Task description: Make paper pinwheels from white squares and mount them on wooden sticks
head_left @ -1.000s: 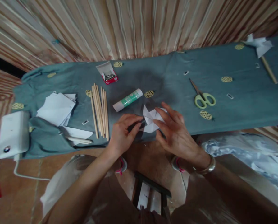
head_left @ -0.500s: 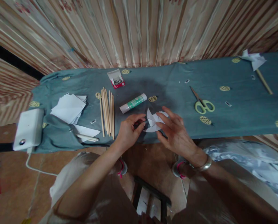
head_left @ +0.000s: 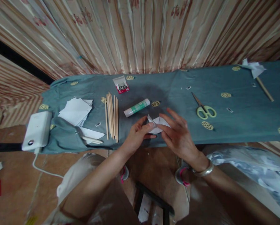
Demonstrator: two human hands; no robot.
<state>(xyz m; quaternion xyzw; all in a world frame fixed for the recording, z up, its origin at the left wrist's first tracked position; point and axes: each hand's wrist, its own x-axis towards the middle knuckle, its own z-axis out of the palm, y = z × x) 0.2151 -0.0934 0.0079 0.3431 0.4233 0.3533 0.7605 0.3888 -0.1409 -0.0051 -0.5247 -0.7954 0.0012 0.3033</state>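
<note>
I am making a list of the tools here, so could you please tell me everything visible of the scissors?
The scissors have two pale green, plastic-looking handle loops and slim, greyish blades that look like metal and appear closed, though fine detail is blurred. They lie flat on the blue-green cloth, tips pointing to the far side and somewhat left. They are to the right of the right hand, just beyond a printed yellow pineapple. No hand touches them.

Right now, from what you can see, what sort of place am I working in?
Possibly a makeshift craft corner at home, though I can't be sure: there's folded white paper, a glue stick, and a long striped curtain hanging behind.
</note>
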